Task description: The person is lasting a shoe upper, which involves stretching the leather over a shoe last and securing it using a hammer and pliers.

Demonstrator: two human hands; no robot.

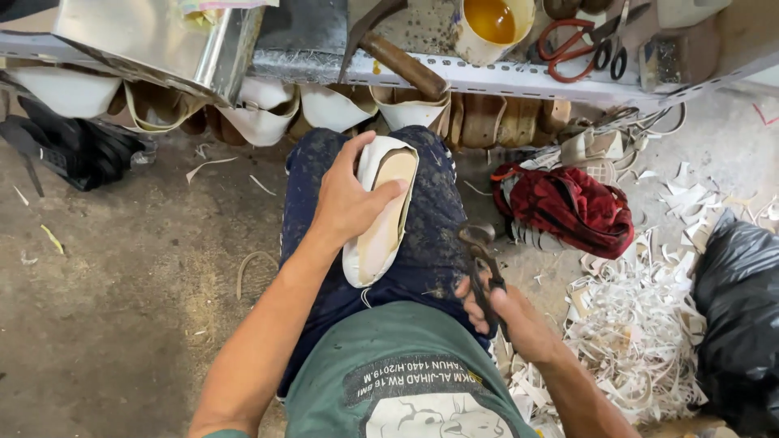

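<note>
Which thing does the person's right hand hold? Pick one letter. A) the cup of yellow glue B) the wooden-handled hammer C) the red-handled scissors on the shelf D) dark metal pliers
D: the right hand grips dark pliers beside the thigh, while the left hand presses a white shoe on the lap; the scissors, hammer and cup lie untouched on the shelf.

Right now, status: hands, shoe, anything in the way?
Left hand grips white shoe on the knee. Right hand holds pincers, clear of shoe. Nothing between them.
</note>
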